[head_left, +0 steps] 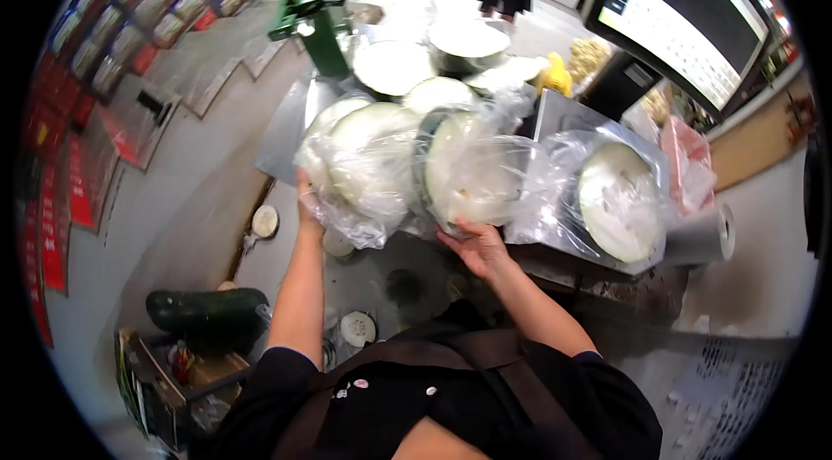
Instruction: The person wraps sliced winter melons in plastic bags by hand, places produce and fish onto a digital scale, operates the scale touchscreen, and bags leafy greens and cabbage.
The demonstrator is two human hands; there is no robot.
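Note:
Several cut winter melon pieces in clear plastic are grouped on the metal counter in front of me. My left hand (307, 198) holds the lower left side of a wrapped winter melon piece (373, 152), its fingers mostly hidden behind the film. To the right, a second wrapped winter melon piece (472, 170) has its pale cut face towards me. Under its bottom edge is my right hand (478, 248), palm up, the thumb against the film and the fingers beneath. Another wrapped winter melon piece (620, 200) lies on a metal scale plate (555, 118) to the right.
Behind are more cut melons (392, 66) and a green machine (322, 31). A screen (680, 14) stands at right, above a plastic roll (706, 236). A whole dark green melon (206, 311) lies lower left by a crate (156, 365). Packets (108, 27) line the left shelf.

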